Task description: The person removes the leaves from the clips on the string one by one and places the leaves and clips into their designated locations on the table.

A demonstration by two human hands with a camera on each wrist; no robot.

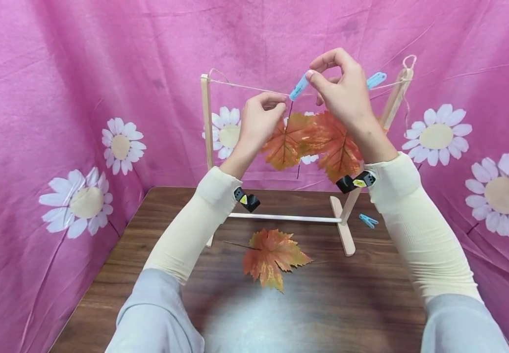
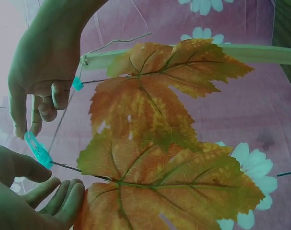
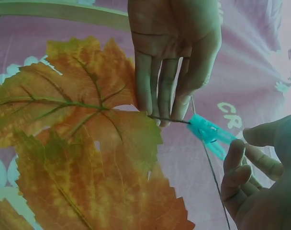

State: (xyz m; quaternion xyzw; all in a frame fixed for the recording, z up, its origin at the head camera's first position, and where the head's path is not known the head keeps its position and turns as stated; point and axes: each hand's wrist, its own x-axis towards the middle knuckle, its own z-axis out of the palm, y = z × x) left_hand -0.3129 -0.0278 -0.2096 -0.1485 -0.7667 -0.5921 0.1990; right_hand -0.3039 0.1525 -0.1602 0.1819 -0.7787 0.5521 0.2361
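A blue clothespin (image 1: 299, 87) sits on the string, clamping the dark stem of an orange leaf (image 1: 286, 139). My right hand (image 1: 343, 90) pinches its upper end between thumb and finger. Close beside the stem, my left hand (image 1: 261, 117) has its fingers loosely extended; in the left wrist view a gap shows between its thumb and fingers (image 2: 64, 201). To the right, a second orange leaf (image 1: 336, 147) hangs from another blue clothespin (image 1: 376, 80), partly behind the right hand. The right wrist view shows the first clothespin (image 3: 207, 132) at the stem's end.
The string runs between two wooden posts (image 1: 206, 122) of a stand with a white lower bar (image 1: 285, 218). A third leaf (image 1: 274, 257) lies on the brown wooden table (image 1: 360, 299). Another blue clothespin (image 1: 368, 220) lies near the stand's right foot (image 1: 343, 230). Behind hangs a pink flowered cloth (image 1: 170, 49).
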